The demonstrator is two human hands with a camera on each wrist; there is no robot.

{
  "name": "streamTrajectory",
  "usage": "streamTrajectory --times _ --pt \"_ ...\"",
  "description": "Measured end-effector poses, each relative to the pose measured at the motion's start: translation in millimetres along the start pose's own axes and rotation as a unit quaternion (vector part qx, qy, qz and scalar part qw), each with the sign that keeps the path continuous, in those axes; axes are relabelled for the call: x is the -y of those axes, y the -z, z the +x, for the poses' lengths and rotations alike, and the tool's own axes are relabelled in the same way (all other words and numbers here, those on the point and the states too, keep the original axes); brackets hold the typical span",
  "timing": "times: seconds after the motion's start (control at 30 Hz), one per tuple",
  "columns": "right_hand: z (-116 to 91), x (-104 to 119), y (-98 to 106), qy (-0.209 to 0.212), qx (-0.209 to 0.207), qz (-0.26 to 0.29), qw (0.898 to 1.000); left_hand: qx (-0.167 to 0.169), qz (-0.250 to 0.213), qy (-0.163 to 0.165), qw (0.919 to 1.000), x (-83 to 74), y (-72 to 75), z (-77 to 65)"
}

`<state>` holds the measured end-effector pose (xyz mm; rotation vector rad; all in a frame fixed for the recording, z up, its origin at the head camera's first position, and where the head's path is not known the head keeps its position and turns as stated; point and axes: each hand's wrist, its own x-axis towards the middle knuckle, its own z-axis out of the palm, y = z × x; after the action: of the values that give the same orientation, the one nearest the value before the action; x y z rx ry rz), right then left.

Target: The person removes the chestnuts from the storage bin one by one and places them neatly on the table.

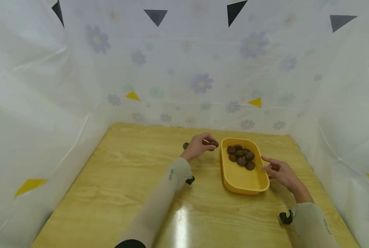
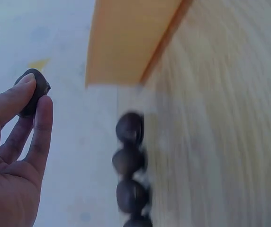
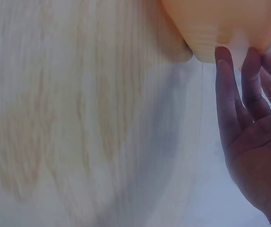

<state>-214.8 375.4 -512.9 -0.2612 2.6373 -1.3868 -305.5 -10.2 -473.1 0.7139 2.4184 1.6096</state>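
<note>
Between thumb and fingertips my left hand [image 1: 198, 146] pinches a dark brown egg-shaped piece [image 2: 35, 94] with a small nub at one end. It looks like a small fruit or nut; the kind is unclear. The held piece is just left of a yellow plastic tray [image 1: 245, 181]. Several similar brown pieces [image 1: 241, 161] lie in the tray's far half. Below the left hand, a row of more brown pieces [image 2: 131, 196] sits on the table, mostly hidden in the head view. My right hand [image 1: 282, 172] touches the tray's right side with its fingertips.
The wooden table [image 1: 125, 182] has white sheeting [image 1: 172, 69] with flower prints behind it and at both sides. Yellow and dark triangles mark the sheeting. One brown piece [image 1: 186, 145] shows beyond the left wrist. Black wrist devices [image 1: 286, 217] stick out under both sleeves.
</note>
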Motion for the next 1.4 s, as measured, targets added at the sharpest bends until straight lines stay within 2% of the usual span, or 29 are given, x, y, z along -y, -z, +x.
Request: streamTrajectory --times 0.27,0.37,0.47,0.6,0.77,1.17,1.4 --pt "-1 4 2 0.000 -0.004 -0.006 1.000 -0.075 0.036 0.022 0.9963 17.7 63.2 -11.4" --pt "0 5 2 -0.001 -0.004 -0.005 1.000 -0.095 0.044 0.030 0.9940 25.9 78.7 -17.0" --pt "1 6 2 0.000 -0.003 -0.002 1.000 -0.106 0.055 0.044 0.9919 33.0 88.2 -22.1" --pt "1 6 0 -0.004 -0.001 0.009 1.000 -0.112 0.055 0.052 0.9909 38.9 93.8 -27.2" --pt "2 4 -1 -0.005 -0.003 0.006 1.000 -0.123 0.047 0.063 0.9893 47.7 93.8 -29.6" --pt "1 0 0 -0.009 0.000 0.002 1.000 -0.133 0.048 0.127 0.9817 74.0 93.0 -33.0" --pt "2 1 -2 -0.006 -0.005 0.006 1.000 -0.137 0.086 0.144 0.9763 86.0 92.1 -35.1"
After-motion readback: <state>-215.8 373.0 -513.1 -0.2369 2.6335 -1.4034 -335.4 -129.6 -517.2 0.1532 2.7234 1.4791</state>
